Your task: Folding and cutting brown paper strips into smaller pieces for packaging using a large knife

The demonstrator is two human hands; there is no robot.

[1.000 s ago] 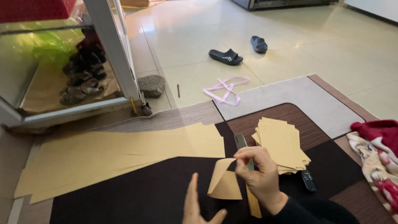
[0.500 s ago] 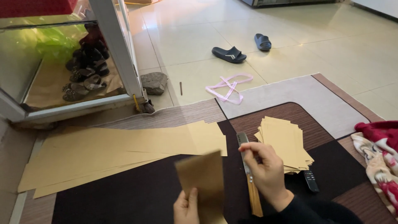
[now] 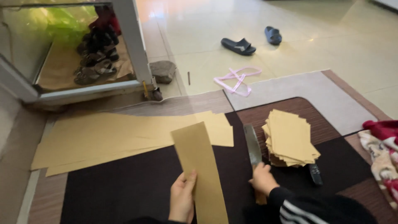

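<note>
The left hand (image 3: 182,199) grips a long strip of brown paper (image 3: 199,166) by its edge, thumb on top, holding it up over the dark mat (image 3: 116,186). The right hand (image 3: 262,180) is clenched around the handle of a big knife (image 3: 252,145), whose blade lies flat on the mat just beside a stack of cut brown sheets (image 3: 290,137). Larger brown sheets (image 3: 116,137) lie spread to the left.

Dark slippers (image 3: 238,45), pink ribbon (image 3: 237,79), stone (image 3: 162,71)
</note>
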